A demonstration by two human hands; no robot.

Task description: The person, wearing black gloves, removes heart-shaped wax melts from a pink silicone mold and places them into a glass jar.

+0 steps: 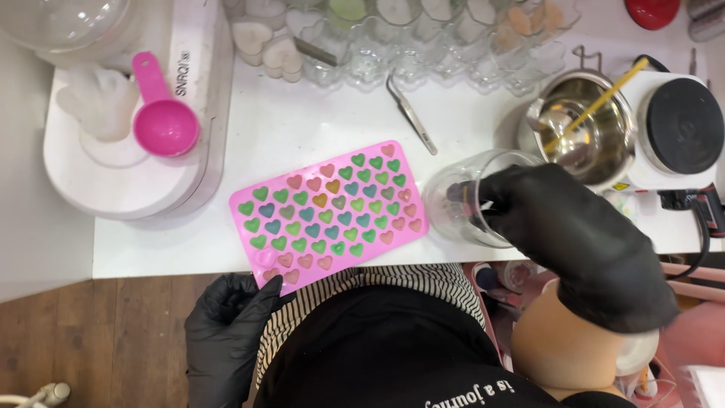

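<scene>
From the head camera I look straight down at a white worktop [317, 121], where my right hand [574, 234], in a black glove, closes its fingers [491, 193] around a small dark object at the mouth of a clear glass beaker [472, 200]; I cannot tell exactly what the pinched object is, as the glove and the glass blur it. The beaker stands on the worktop just beside the right edge of a pink silicone mould [328, 211], whose heart-shaped cells hold green, teal, pink and amber fills. The mould lies tilted, its near left corner overhanging the front edge of the worktop. My left hand [226, 332], also gloved in black, hangs below that edge with its fingers loosely spread, the fingertips just beside the mould's overhanging corner and gripping nothing. Behind the mould lie metal tweezers [411, 113], with a row of clear heart-shaped glass jars [393, 45] along the back. To the left, a pink measuring scoop [162, 121] rests on a white rounded appliance base [113, 174]. To the right, a steel pouring pot [589, 128] with a yellow stirring stick [596, 106] stands beside a small white hot plate [680, 128] with a black top.
</scene>
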